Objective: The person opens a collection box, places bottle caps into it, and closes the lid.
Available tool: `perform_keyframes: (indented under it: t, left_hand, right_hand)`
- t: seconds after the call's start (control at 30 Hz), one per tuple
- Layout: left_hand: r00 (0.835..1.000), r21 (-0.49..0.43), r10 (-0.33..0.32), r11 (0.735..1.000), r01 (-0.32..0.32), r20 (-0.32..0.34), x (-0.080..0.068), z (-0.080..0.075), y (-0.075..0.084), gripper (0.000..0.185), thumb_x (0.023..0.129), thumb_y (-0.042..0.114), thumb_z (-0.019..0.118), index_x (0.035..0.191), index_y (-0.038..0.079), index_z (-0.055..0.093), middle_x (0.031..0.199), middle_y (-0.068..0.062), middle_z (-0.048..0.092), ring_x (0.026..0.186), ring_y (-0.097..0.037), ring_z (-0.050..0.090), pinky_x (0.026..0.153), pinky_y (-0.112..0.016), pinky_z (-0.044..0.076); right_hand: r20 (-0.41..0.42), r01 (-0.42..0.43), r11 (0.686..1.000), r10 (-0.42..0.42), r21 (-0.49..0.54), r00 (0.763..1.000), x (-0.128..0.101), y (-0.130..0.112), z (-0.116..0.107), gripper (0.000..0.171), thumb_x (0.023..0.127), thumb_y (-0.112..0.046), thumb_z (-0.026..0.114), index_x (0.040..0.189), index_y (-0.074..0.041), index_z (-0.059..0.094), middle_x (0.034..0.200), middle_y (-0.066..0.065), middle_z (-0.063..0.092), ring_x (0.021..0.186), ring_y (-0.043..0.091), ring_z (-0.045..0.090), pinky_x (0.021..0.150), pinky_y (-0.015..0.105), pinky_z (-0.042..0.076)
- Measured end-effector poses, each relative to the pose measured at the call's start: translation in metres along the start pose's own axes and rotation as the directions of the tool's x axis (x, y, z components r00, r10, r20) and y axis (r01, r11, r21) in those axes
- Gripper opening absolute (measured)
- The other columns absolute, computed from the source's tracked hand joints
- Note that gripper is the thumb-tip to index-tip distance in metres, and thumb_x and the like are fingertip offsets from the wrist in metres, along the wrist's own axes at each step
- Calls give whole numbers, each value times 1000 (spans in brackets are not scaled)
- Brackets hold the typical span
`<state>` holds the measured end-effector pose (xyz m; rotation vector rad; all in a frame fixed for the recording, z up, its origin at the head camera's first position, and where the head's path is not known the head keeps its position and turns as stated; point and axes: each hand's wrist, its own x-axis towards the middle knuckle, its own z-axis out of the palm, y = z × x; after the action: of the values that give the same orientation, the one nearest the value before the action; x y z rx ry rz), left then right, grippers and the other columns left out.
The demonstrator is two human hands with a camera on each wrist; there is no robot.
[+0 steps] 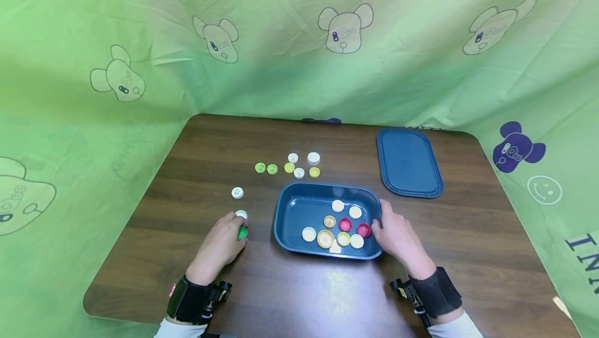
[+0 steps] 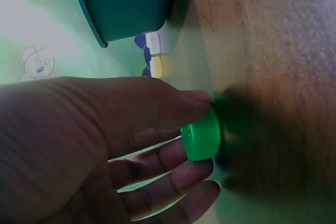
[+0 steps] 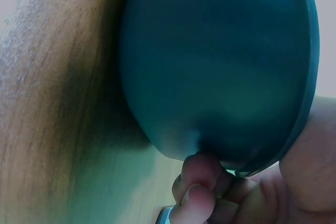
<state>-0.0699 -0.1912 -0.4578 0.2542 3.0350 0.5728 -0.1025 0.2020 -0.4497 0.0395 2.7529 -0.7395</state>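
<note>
The left hand (image 1: 219,244) pinches a green bottle cap (image 1: 242,232) between thumb and fingertips, just off the wooden table (image 1: 196,145) on the near left. In the left wrist view the green bottle cap (image 2: 202,135) is turned on edge, its flat faces pointing sideways rather than up; being round, it has no real long axis. A white cap (image 1: 241,215) lies just beyond the fingers, touching or nearly so, and another white one (image 1: 237,192) sits a little farther off.

The blue tray (image 1: 299,208) lies directly to the right of the held cap, near but apart from it, with its long axis running left to right. The left hand is much the nearer to the cap; the right hand (image 1: 398,236) is at the tray's right end, thumb on the rim and fingers curled under its outer wall (image 3: 210,77), gripping it. Several caps already lie in the tray.

A loose cluster of yellow, green and white caps (image 1: 290,165) sits at the far side of the tray, and the tray's blue lid (image 1: 408,162) lies flat at the far right.
</note>
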Motion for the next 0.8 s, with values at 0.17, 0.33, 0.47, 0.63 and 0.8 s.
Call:
perform_keyframes:
  t: [0.17,0.33,0.47,0.63,0.8]
  left_hand:
    - [1000,9,23,1000,-23,2,4,-3,6,18,79,-1,76,94,2,67,88,-6,53,79,-22,50,73,-39,47]
    - [997,-9,74,997,-75,-12,16,-17,28,20,82,1,76,100,2,68,92,-5,56,81,-19,51,71,-35,46]
    - [985,-6,164,986,-165,-52,25,-31,57,22,83,2,77,103,1,69,95,-7,61,84,-20,54,75,-36,50]
    - [964,8,264,964,-264,10,40,-35,91,23,86,9,78,108,3,71,100,-6,63,90,-20,56,79,-36,52]
    - [931,55,337,936,-347,137,62,-22,110,17,89,14,77,103,8,71,97,-2,60,89,-18,55,82,-35,51]
  right_hand:
    - [-3,0,1000,0,1,1000,-1,0,1,65,101,-14,57,151,9,24,141,38,47,110,45,64,87,58,53]
    - [-12,9,1000,-9,5,1000,-1,1,1,64,101,-14,57,151,9,25,140,38,48,109,45,64,86,58,54]
    - [-19,19,1000,-19,9,1000,-1,2,2,64,100,-13,58,151,9,25,139,38,49,106,43,66,85,57,54]
    - [-23,22,1000,-21,14,1000,-2,3,2,63,100,-14,58,151,8,26,139,37,50,103,41,66,85,57,55]
    - [-27,19,1000,-18,17,999,-2,1,2,63,101,-14,57,151,8,25,139,38,49,104,41,66,87,58,54]
